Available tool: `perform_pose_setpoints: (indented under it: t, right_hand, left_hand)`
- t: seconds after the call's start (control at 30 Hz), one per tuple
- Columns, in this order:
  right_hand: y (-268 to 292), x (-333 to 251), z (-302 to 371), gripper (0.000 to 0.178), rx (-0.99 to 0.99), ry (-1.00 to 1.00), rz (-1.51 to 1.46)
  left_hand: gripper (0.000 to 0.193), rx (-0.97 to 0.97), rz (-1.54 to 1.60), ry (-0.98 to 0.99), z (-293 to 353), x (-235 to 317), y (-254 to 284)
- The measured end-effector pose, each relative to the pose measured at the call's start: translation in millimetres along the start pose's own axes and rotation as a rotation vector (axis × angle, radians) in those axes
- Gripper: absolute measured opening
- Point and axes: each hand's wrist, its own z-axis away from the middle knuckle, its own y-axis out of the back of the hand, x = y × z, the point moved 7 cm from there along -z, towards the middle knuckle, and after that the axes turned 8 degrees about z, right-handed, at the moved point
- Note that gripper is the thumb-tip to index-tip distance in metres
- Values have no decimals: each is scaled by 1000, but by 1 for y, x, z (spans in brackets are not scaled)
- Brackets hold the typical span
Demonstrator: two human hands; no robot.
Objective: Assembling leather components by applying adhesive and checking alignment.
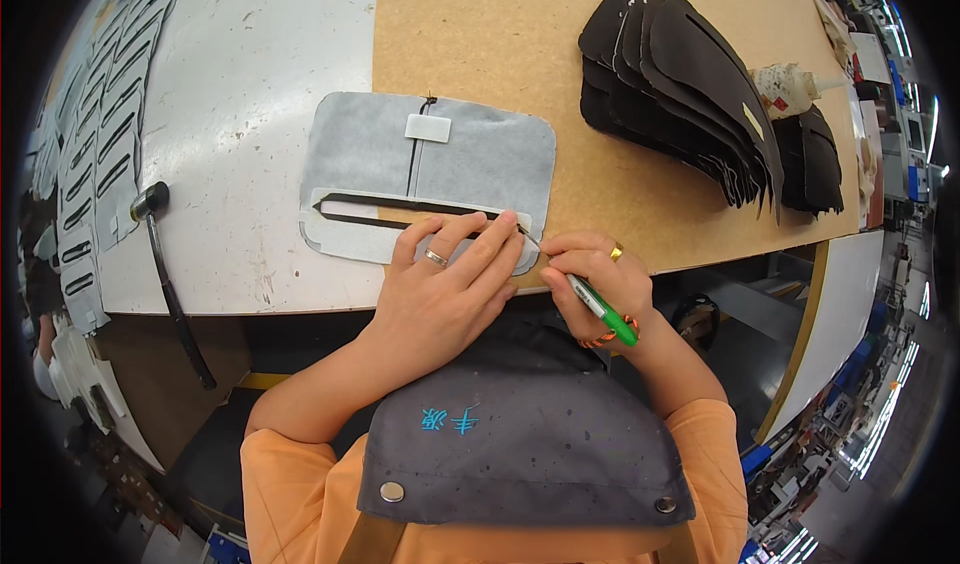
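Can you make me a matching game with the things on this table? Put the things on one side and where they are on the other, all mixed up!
Things:
1. pen
2. hammer
3. black pieces
4. grey template

Places:
A. stacked at the far right of the table
B. under the left hand
C. in the right hand
D. at the left edge of the table, handle hanging over

Pairs: 1-C, 2-D, 3-A, 4-B
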Motion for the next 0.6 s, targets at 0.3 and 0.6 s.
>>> perform_pose_setpoints:
  t: [0.3,0.6]
  right_hand:
    - [5,43,3,4,-71,-410,-294]
    - [5,41,3,3,-76,-346,-241]
  left_hand:
    - [39,-19,77,42,0,-5,0]
    - [53,-43,190,103,-2,-9,4]
